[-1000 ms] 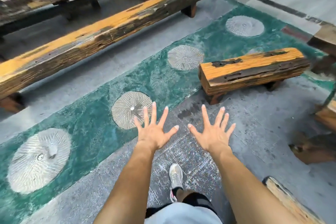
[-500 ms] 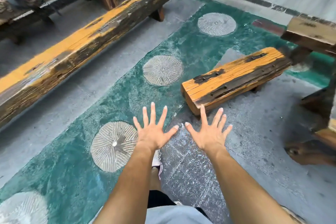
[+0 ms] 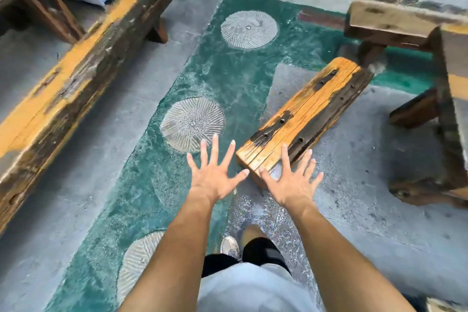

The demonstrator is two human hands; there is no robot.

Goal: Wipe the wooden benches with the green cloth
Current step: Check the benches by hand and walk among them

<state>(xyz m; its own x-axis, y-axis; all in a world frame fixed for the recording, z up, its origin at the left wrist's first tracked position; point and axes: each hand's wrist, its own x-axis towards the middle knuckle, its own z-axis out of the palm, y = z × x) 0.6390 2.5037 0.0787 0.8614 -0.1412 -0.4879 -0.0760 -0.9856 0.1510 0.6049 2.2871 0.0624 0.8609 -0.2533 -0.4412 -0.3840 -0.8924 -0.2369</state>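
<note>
My left hand (image 3: 215, 177) and right hand (image 3: 291, 182) are stretched out above the floor (image 3: 121, 139), fingers spread, holding nothing. No green cloth is in view, so wiping seems unstarted. The short bench (image 3: 304, 114) is just ahead, the long bench (image 3: 76, 63) is to my left, and a third bench (image 3: 387, 20) is far right. The path looks clear.

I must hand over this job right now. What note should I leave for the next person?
Left hand: open, fingers spread, holds nothing.
Right hand: the same, near the close end of the short bench.
Long bench lies to the left, another bench at far right.
Green cloth: not in view.
Done: nothing that shows.
Left: find the cloth, wipe the benches.
</note>
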